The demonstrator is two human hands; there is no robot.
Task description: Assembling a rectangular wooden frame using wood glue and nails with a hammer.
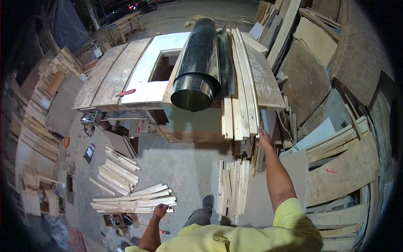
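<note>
My right hand (263,137) reaches forward with its fingers closed at the near end of a long pale wooden strip (247,84). This strip lies on the workbench among several others whose ends jut past the bench's front edge. My left hand (160,211) hangs low with curled fingers, and nothing shows in it. In the picture it overlaps the right end of a fanned pile of wooden strips (130,203) on the floor; whether it touches them I cannot tell. Another bundle of strips (233,189) lies in front of the bench, below my right arm.
A large dark sheet roll (195,63) rests on the workbench (113,75) beside a white panel (145,84) with a square cut-out. A red-handled tool (127,93) lies on the bench. Boards (306,75) lean along the right; more strips (119,176) lie on the floor at left.
</note>
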